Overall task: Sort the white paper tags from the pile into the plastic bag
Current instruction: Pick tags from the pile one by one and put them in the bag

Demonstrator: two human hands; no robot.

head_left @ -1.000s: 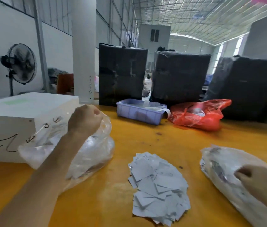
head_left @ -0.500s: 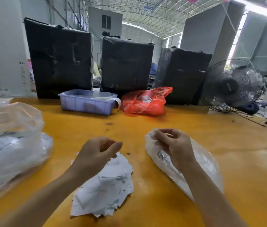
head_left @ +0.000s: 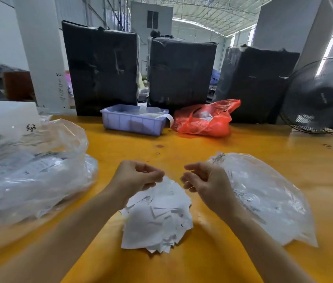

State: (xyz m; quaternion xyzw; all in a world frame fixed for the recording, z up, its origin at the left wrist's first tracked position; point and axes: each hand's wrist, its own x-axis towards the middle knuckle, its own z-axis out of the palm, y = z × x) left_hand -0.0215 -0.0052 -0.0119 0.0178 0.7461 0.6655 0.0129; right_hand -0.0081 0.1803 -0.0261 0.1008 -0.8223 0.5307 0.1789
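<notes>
Both hands, left hand [head_left: 135, 177] and right hand [head_left: 204, 180], hover with fingers curled, seemingly empty, above the tags [head_left: 157, 217]; a careless grab could scatter them beside the bag [head_left: 263, 197].

Left hand [head_left: 136, 177]: raised in front, fingers curled inward, thumb tip near the forefinger; it is not clear if it holds something.
Right hand [head_left: 204, 181]: same height, fingers loosely curled, facing the left one.
Gap: the 2 hands are near, not touching.
Forearms: both bare, coming from the bottom edge.
</notes>
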